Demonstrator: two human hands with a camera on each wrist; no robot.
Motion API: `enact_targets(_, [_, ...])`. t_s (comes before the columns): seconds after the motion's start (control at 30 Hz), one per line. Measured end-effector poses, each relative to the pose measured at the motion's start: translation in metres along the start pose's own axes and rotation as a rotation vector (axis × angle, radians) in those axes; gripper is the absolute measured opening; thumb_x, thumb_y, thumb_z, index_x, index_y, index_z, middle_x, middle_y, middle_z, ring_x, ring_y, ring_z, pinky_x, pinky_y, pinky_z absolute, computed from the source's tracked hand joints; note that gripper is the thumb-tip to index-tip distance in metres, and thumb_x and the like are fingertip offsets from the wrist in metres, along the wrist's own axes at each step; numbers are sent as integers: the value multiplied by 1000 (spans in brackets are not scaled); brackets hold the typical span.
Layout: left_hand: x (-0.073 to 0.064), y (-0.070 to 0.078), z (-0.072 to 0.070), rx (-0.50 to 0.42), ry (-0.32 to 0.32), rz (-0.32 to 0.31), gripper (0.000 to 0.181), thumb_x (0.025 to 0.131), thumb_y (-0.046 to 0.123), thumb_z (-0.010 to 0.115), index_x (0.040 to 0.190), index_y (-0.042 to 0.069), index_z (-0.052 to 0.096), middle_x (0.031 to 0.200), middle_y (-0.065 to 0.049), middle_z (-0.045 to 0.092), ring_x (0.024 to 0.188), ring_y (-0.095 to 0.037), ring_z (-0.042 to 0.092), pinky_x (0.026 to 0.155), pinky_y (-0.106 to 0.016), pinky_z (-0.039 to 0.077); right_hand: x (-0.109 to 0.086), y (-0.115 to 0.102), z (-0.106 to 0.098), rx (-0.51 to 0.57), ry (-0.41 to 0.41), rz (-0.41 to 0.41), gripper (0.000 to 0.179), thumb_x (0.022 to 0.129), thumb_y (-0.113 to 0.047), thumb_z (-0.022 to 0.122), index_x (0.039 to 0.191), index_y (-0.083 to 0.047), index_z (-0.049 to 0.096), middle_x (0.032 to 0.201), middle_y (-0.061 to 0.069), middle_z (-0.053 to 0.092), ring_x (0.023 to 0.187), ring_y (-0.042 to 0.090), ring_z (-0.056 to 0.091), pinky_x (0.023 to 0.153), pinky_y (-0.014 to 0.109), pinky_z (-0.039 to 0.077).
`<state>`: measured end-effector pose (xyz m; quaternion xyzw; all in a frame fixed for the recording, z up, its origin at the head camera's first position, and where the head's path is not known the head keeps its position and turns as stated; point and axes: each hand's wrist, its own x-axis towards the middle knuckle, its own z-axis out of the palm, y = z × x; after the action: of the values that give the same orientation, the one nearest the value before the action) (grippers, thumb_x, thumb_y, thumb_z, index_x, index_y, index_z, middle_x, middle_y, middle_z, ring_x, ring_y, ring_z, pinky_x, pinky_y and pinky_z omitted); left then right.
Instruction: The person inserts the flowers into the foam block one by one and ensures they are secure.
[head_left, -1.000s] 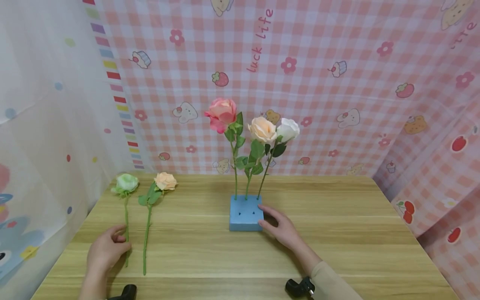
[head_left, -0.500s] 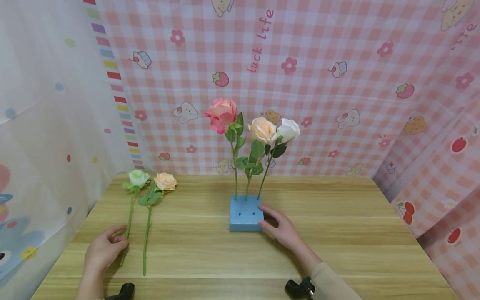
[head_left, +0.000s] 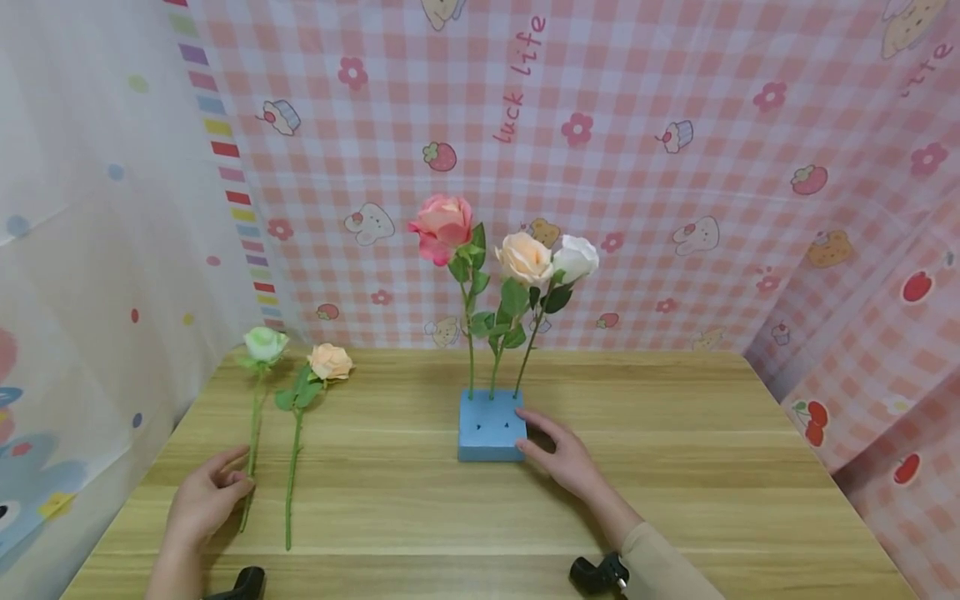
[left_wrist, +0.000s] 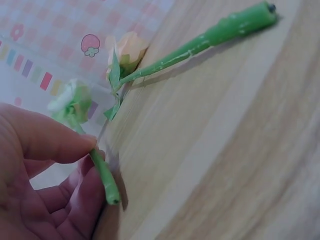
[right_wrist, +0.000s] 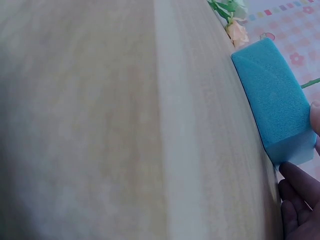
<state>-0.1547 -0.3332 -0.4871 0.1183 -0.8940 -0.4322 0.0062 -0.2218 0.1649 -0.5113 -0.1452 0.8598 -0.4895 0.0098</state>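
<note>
My left hand point(head_left: 204, 502) pinches the lower stem of an artificial pale green rose point(head_left: 265, 343) between thumb and fingers. In the left wrist view, the stem's cut end point(left_wrist: 113, 197) pokes out below the fingertips, close to the tabletop. A peach rose point(head_left: 330, 362) lies on the table just right of it. My right hand point(head_left: 566, 463) rests at the right side of a blue foam block point(head_left: 491, 448), finger and thumb touching its edge. Three roses stand in the block's back row: one pink point(head_left: 442, 229), one cream point(head_left: 525, 259) and one white point(head_left: 576, 259).
Two small dark holes point(head_left: 492, 427) show in the front half of the block's top. The wooden table point(head_left: 397, 508) runs back to a pink checked cloth point(head_left: 360, 167). Black wrist devices point(head_left: 598, 575) sit by both forearms. A white curtain point(head_left: 90, 275) hangs at the left.
The pale green rose's head swung right, then partly back left and up, while its stem stayed in my left hand. That hand shifted slightly left. My right hand and the block have stayed put.
</note>
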Motion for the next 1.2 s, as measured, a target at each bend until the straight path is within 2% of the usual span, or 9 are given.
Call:
enact_targets(0.23, [-1, 0, 1, -108, -15, -33, 60, 93, 2, 61, 146, -10, 36, 91, -4, 62, 76, -1, 54, 65, -21, 55, 1, 0, 0, 8, 0, -15, 52, 95, -34, 68, 143, -20, 54, 148, 10, 47, 139, 34, 38, 115, 55, 25])
enact_targets(0.43, [-3, 2, 6, -174, 7, -23, 59, 92, -2, 63, 145, -9, 37, 92, -9, 62, 73, 0, 56, 65, -22, 56, 1, 0, 0, -1, -3, -15, 52, 95, -34, 67, 143, -20, 54, 148, 9, 48, 139, 33, 39, 115, 55, 26])
enact_targets(0.57, [-2, 5, 11, -207, 22, -17, 58, 92, -3, 63, 144, -8, 38, 90, -5, 61, 73, 0, 56, 64, -22, 55, 0, -1, -1, -2, -5, -12, 52, 95, -36, 67, 144, -21, 54, 148, 9, 48, 139, 34, 39, 114, 55, 26])
enact_targets(0.77, [-3, 13, 16, -207, 42, 30, 56, 91, -5, 62, 143, -7, 41, 90, -7, 58, 71, -1, 55, 62, -22, 55, 1, -1, -1, 6, -7, -11, 52, 95, -35, 67, 144, -20, 54, 148, 9, 47, 139, 34, 38, 115, 55, 26])
enact_targets(0.97, [-3, 26, 20, -268, 37, 69, 56, 92, -6, 61, 143, -8, 39, 91, -6, 57, 73, -1, 57, 64, -22, 56, 1, -1, -1, 9, -3, -10, 52, 95, -34, 67, 144, -21, 54, 148, 9, 48, 139, 34, 38, 114, 55, 26])
enact_targets(1.2, [-2, 40, 28, -285, 37, 124, 54, 93, -7, 60, 143, -7, 39, 97, -11, 57, 76, -2, 57, 65, -22, 55, 0, -2, -1, 7, -5, -6, 52, 95, -33, 68, 144, -21, 54, 148, 9, 48, 139, 33, 39, 114, 55, 26])
